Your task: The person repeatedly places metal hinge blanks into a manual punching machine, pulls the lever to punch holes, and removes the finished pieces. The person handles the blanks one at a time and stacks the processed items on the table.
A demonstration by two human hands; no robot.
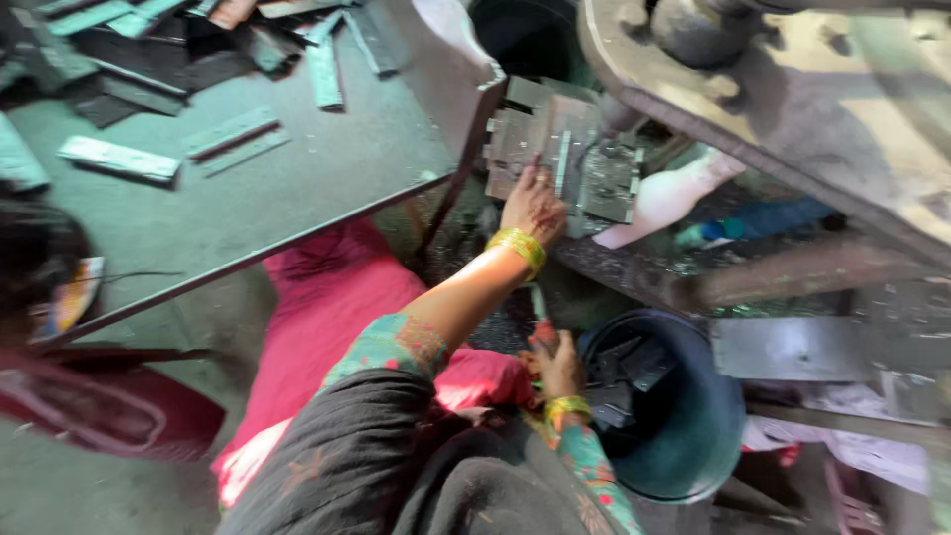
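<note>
A single head-worn camera looks steeply down and slightly forward from just above the person's shoulders, close to the work. The grey metal press die block (565,159) sits near twelve o'clock, the round dark blue plastic bucket (684,426) at four o'clock, and the flat grey sheet-metal table (297,178) spreads toward ten o'clock. The picture is motion-blurred.

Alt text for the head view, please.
Seen from above, a person's left hand reaches to a grey metal die block on a press, while the right hand holds a thin tool beside a dark bucket of metal pieces.
</note>
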